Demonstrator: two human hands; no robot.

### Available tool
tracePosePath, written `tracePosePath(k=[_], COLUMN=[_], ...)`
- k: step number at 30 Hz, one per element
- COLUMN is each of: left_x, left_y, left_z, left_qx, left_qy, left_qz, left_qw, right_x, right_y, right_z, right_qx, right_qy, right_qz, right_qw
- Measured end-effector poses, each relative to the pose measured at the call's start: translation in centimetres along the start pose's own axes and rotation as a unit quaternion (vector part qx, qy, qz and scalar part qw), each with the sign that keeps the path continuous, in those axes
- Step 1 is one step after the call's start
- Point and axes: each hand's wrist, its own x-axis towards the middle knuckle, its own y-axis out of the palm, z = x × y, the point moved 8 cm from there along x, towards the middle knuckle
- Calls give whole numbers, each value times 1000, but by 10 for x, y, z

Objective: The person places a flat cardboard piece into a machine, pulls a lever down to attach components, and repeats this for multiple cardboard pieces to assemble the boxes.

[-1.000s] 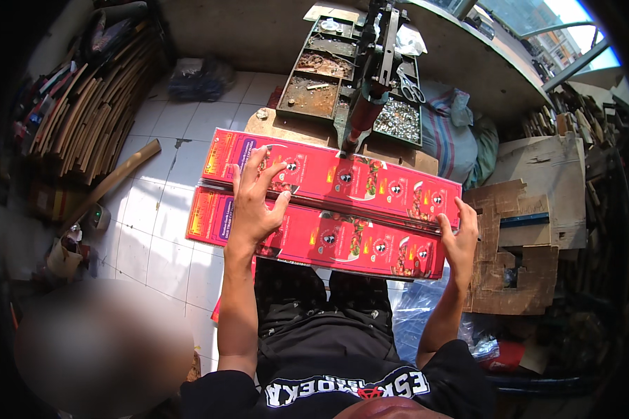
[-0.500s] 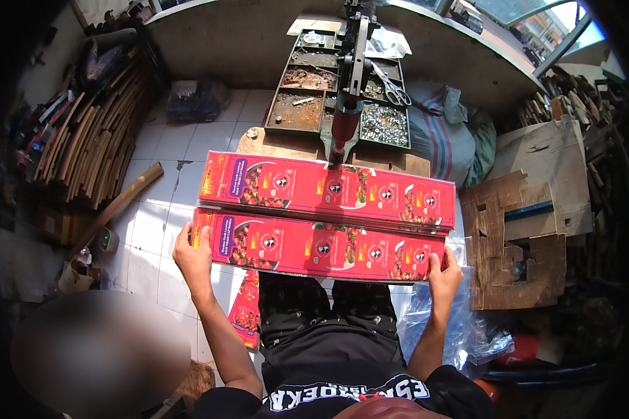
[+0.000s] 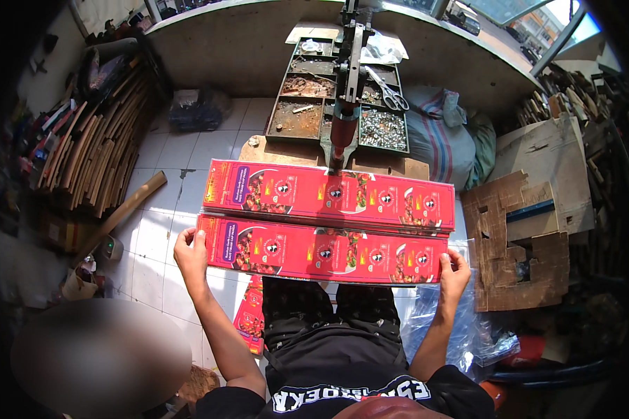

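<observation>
Two long red printed strips lie side by side under a bench press, each seemingly a stack or folded board. The far strip (image 3: 300,188) sits right below the press head (image 3: 340,140); the near strip (image 3: 297,251) is closer to my body. My left hand (image 3: 191,255) closes on the left end of the near strip, thumb and fingers at its edge. At the right end, my right hand (image 3: 454,274) pinches the near strip's corner. The press column hides part of the bench behind the strips.
Beyond the press, a compartment tray (image 3: 299,119) holds small metal pieces, with scissors (image 3: 388,91) across it. Stacked boards (image 3: 101,140) stand left. On the right are a cut wooden panel (image 3: 493,244), a striped sack (image 3: 437,140) and clear plastic (image 3: 433,314).
My right hand has shifted slightly outward to the right along the near strip's end. Both strips appear slightly nearer to me. The left hand keeps its place at the left end.
</observation>
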Motion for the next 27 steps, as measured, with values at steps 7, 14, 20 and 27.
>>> tracePosePath(k=[7, 14, 20, 27], left_x=[-14, -33, -42, -44], left_y=[-2, -5, -4, -3], left_z=[-33, -63, -72, -74], left_qx=[2, 81, 158, 206], left_qy=[-1, 121, 138, 134], left_qz=[-1, -51, -65, -64], left_qw=[1000, 988, 976, 967], right_x=[-3, -24, -39, -33], right_y=[-4, 5, 25, 23], right_z=[-2, 46, 74, 67], right_qx=[10, -207, -321, -270], right_qy=[-3, -131, -164, -155], right_qz=[-14, -64, -31, -16], right_qw=[1000, 967, 932, 950])
